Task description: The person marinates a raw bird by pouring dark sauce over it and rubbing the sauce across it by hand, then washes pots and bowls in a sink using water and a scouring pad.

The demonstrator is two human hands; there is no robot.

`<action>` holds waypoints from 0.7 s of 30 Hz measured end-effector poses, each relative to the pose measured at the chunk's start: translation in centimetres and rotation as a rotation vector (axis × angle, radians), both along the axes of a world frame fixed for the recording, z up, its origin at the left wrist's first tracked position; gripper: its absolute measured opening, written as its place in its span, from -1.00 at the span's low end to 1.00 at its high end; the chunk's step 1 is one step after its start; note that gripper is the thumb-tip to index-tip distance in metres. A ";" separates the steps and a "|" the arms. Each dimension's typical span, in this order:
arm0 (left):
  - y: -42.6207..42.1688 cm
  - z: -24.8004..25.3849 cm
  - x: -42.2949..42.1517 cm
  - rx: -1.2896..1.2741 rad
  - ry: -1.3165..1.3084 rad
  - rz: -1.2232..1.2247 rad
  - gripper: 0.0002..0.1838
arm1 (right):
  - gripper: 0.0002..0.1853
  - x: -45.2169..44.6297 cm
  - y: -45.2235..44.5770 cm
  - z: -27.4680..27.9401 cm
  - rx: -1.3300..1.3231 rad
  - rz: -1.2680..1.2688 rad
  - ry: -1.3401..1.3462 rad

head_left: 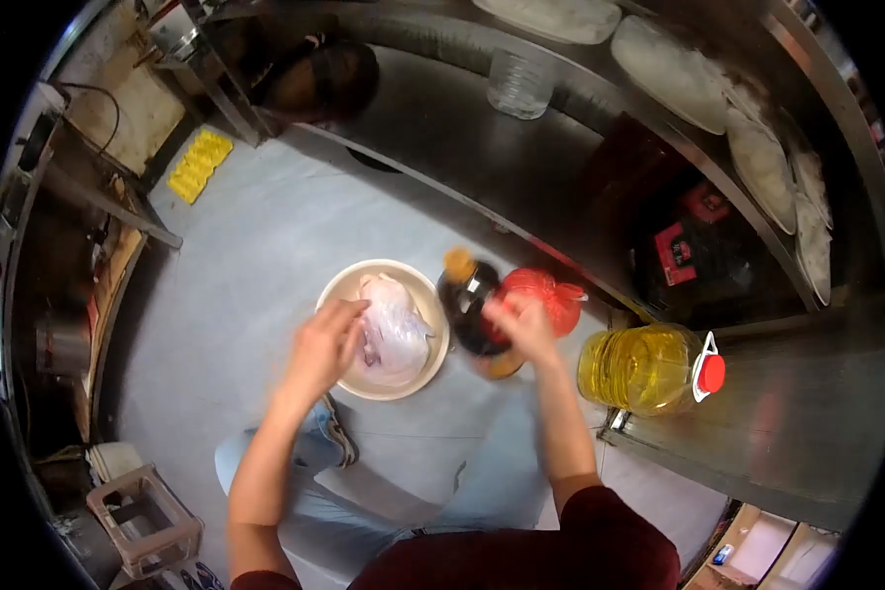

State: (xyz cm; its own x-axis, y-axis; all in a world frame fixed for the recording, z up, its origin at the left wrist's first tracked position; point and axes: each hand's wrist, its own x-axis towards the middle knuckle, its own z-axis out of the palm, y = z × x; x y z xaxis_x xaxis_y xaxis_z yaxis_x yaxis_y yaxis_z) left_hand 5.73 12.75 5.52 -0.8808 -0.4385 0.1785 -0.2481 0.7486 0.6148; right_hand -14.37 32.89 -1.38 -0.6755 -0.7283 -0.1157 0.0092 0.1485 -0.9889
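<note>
From my distant post I see the plucked bird [395, 334] lying inside the round bowl [440, 362], between the near and far rim. I judge it rather heavy, soft and slippery, so I would support it from below at both sides. The left hand [326, 346] is over its left side, fingers bent and close together; contact I cannot tell. The right hand [526, 326] is at the right side of the dark bottle [470, 305]; blur hides whether its fingers pinch. The bottle should be smooth and stiff, better held around its middle. The grey floor [236, 285] looks flat. At right are the red bag [553, 299] and oil jug [634, 369]; at the far side, the metal shelf [433, 123].
</note>
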 end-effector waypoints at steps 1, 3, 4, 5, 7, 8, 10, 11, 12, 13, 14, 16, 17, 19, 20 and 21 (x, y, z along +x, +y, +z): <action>0.7 0.0 -0.1 -0.106 -0.053 -0.054 -0.68 | -0.75 2.0 0.1 -1.3 -0.018 0.087 -0.161; 1.7 0.3 -0.2 -0.059 -0.105 -0.162 -0.63 | -0.76 5.9 -0.1 -3.5 0.006 0.209 -0.380; 1.9 0.3 -0.3 -0.042 -0.132 -0.219 -0.60 | -0.77 7.3 -0.2 -4.2 0.039 0.247 -0.430; 2.0 0.1 -0.4 -0.088 -0.152 -0.277 -0.61 | -0.76 8.3 -0.4 -4.6 0.029 0.292 -0.387; 2.1 -0.9 -0.1 -0.097 -0.217 -0.301 -0.61 | -0.72 9.6 0.3 -5.5 0.054 0.273 -0.471; 2.2 -1.4 0.1 -0.095 -0.248 -0.316 -0.60 | -0.71 10.3 0.7 -6.6 0.107 0.268 -0.397; 2.4 -1.9 0.1 0.022 -0.267 -0.315 -0.63 | -0.64 11.2 1.2 -10.1 0.206 0.260 -0.076; 2.4 -2.3 0.0 0.039 -0.263 -0.333 -0.64 | -0.55 10.6 0.9 -6.9 0.165 0.244 -0.201; 2.5 -2.6 0.0 0.054 -0.254 -0.352 -0.65 | -0.54 10.2 1.0 -6.6 0.175 0.242 -0.130; 2.5 -3.0 -0.1 0.058 -0.224 -0.347 -0.66 | -0.52 10.0 1.1 -6.5 0.184 0.237 -0.057; 2.6 -3.6 -0.2 0.068 -0.221 -0.321 -0.66 | -0.51 9.7 1.2 -6.4 0.192 0.234 0.017; 2.8 -5.1 -0.3 0.085 -0.222 -0.264 -0.65 | -0.60 9.4 1.5 -6.2 0.306 0.240 0.187; 3.1 -5.6 -0.3 0.059 -0.232 -0.217 -0.65 | -0.57 9.3 1.5 -5.8 0.326 0.223 0.259; 3.8 -6.0 -0.6 0.053 -0.227 -0.135 -0.64 | -0.49 8.7 1.5 -5.7 0.367 0.248 0.273; 4.2 -6.1 -0.9 0.051 -0.225 -0.095 -0.64 | -0.48 8.5 1.6 -5.6 0.378 0.260 0.301; 4.5 -6.2 -1.2 0.045 -0.230 -0.114 -0.64 | -0.47 8.2 1.7 -5.4 0.390 0.272 0.326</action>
